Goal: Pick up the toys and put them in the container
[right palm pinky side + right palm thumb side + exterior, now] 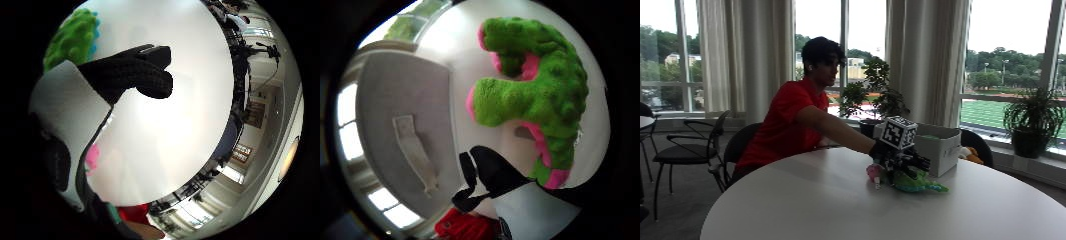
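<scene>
Green plush with pink trim: one bumpy stuffed toy (540, 95) lying on the white table (840, 200) just beside the container (939, 145), directly under your gloved right hand (899, 160). Likely light, soft and squashy, not fragile; take it round the thick body, not a limb. Fingers (135, 75) lightly curled, closed on nothing yet.

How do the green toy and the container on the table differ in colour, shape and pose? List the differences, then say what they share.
1. Colour: the green toy is bright green with pink patches; the container is pale grey.
2. Shape: the green toy is bumpy and irregular with limbs sticking out; the container is a straight-sided box.
3. Pose: the green toy lies low under the gloved right hand; the container stands upright, taller.

Shared: both rest on the white table, near each other.
</scene>
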Motion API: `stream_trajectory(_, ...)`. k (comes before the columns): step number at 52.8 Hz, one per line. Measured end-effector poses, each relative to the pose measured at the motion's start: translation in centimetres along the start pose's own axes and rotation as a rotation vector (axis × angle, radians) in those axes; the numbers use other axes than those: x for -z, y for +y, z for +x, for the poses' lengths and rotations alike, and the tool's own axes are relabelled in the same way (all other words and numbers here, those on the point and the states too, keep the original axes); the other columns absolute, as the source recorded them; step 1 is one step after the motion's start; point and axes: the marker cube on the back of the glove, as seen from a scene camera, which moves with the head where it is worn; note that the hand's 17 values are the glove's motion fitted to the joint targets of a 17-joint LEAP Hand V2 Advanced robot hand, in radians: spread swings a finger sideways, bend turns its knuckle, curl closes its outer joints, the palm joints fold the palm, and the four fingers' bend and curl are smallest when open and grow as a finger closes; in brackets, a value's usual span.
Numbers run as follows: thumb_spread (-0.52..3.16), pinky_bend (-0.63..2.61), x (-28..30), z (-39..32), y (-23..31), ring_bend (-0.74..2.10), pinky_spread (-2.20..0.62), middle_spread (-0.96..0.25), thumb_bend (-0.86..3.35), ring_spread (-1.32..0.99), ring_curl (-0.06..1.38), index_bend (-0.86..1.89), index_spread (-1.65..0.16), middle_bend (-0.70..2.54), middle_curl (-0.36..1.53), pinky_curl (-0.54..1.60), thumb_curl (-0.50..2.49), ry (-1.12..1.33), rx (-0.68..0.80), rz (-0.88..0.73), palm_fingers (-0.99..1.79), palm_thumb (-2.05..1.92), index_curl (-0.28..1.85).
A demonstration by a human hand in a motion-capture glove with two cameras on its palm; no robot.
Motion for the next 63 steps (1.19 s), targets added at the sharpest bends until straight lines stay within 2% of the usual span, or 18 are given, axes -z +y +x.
stream_trajectory(10, 0.97, 1.54, -2.7, -1.6, -2.7, 0.25, 0.09, 0.0, -0.04, 0.04, 0.28, 0.07, -0.33, 0.08, 0.18, 0.38, 0.3, 0.106, 0.024, -0.204, -0.31, -0.03, 0.08)
stream_trajectory(17, 1.02, 1.49, -1.8, -2.0, -2.7, 0.45, 0.07, 0.0, -0.01, 0.05, 0.34, 0.09, -0.35, 0.08, 0.16, 0.36, 0.31, 0.152, 0.02, -0.345, -0.19, 0.03, 0.08)
stream_trajectory(24, 1.13, 1.45, -1.4, -2.6, -2.2, 0.5, 0.02, -0.02, 0.04, 0.03, 0.36, 0.15, -0.38, 0.13, 0.16, 0.35, 0.33, 0.22, -0.008, -0.403, -0.12, 0.15, 0.12)
stream_trajectory(27, 1.18, 1.43, -1.4, -2.5, -2.0, 0.47, -0.04, -0.05, 0.08, 0.02, 0.35, 0.25, -0.41, 0.15, 0.17, 0.34, 0.35, 0.265, -0.019, -0.413, 0.02, 0.24, 0.16)
stream_trajectory(29, 1.18, 1.43, -1.4, -2.9, -1.7, 0.47, -0.04, -0.05, 0.06, 0.01, 0.34, 0.2, -0.41, 0.14, 0.18, 0.34, 0.34, 0.272, -0.018, -0.419, -0.06, 0.22, 0.16)
stream_trajectory(31, 1.24, 1.45, -1.5, -3.5, -1.3, 0.52, -0.12, -0.06, 0.12, -0.01, 0.35, 0.25, -0.43, 0.13, 0.17, 0.34, 0.36, 0.261, -0.023, -0.417, 0.12, 0.32, 0.18)
stream_trajectory(32, 1.24, 1.43, -1.5, -3.7, -1.2, 0.47, -0.11, -0.07, 0.1, 0.0, 0.33, 0.26, -0.43, 0.14, 0.17, 0.33, 0.35, 0.254, -0.025, -0.407, 0.06, 0.3, 0.19)
stream_trajectory(33, 1.27, 1.49, -1.5, -3.8, -1.0, 0.6, -0.17, -0.07, 0.14, -0.05, 0.38, 0.23, -0.43, 0.12, 0.16, 0.35, 0.36, 0.25, -0.025, -0.388, 0.21, 0.35, 0.19)
stream_trajectory(34, 1.27, 1.46, -1.5, -3.8, -0.9, 0.54, -0.17, -0.08, 0.13, -0.03, 0.33, 0.24, -0.43, 0.12, 0.16, 0.33, 0.35, 0.25, -0.025, -0.361, 0.15, 0.34, 0.19)
stream_trajectory(36, 1.32, 1.47, -1.6, -3.7, -0.7, 0.76, -0.27, -0.12, 0.18, -0.15, 0.4, 0.23, -0.43, 0.13, 0.16, 0.33, 0.38, 0.254, -0.023, -0.296, 0.48, 0.42, 0.2)
stream_trajectory(37, 1.33, 1.47, -1.7, -3.7, -0.6, 0.74, -0.28, -0.12, 0.17, -0.15, 0.36, 0.19, -0.44, 0.1, 0.14, 0.32, 0.38, 0.251, -0.019, -0.264, 0.43, 0.41, 0.18)
stream_trajectory(39, 1.3, 1.38, -2.0, -3.6, -0.1, 0.85, -0.33, -0.18, 0.2, -0.24, 0.41, 0.21, -0.43, 0.2, 0.17, 0.31, 0.42, 0.228, -0.009, -0.191, 0.59, 0.49, 0.2)
stream_trajectory(40, 1.33, 1.41, -2.2, -3.5, 0.2, 0.84, -0.34, -0.17, 0.2, -0.25, 0.4, 0.2, -0.44, 0.14, 0.15, 0.32, 0.41, 0.209, -0.005, -0.144, 0.54, 0.48, 0.2)
stream_trajectory(41, 1.24, 1.33, -2.4, -3.3, 0.6, 0.86, -0.37, -0.22, 0.21, -0.3, 0.42, 0.22, -0.44, 0.27, 0.19, 0.3, 0.44, 0.189, -0.003, -0.091, 0.65, 0.54, 0.22)
stream_trajectory(43, 1.17, 1.29, -2.8, -2.8, 1.5, 0.87, -0.39, -0.26, 0.22, -0.34, 0.43, 0.23, -0.44, 0.3, 0.21, 0.3, 0.48, 0.162, -0.001, -0.003, 0.7, 0.59, 0.23)
stream_trajectory(46, 1.06, 1.19, -2.8, -2.1, 2.8, 0.89, -0.43, -0.32, 0.23, -0.39, 0.44, 0.31, -0.46, 0.42, 0.25, 0.28, 0.53, 0.154, 0.004, 0.056, 0.95, 0.65, 0.25)
stream_trajectory(52, 0.87, 1.08, -1.8, -2.0, 4.9, 0.94, -0.46, -0.39, 0.21, -0.44, 0.48, 0.4, -0.48, 0.52, 0.31, 0.29, 0.61, 0.129, 0.001, 0.107, 1.1, 0.7, 0.32)
stream_trajectory(63, 0.59, 1.01, 5.1, 1.1, 9.3, 1.01, -0.48, -0.44, 0.18, -0.45, 0.53, 0.57, -0.5, 0.7, 0.42, 0.33, 0.72, 0.13, -0.03, 0.262, 1.21, 0.7, 0.46)
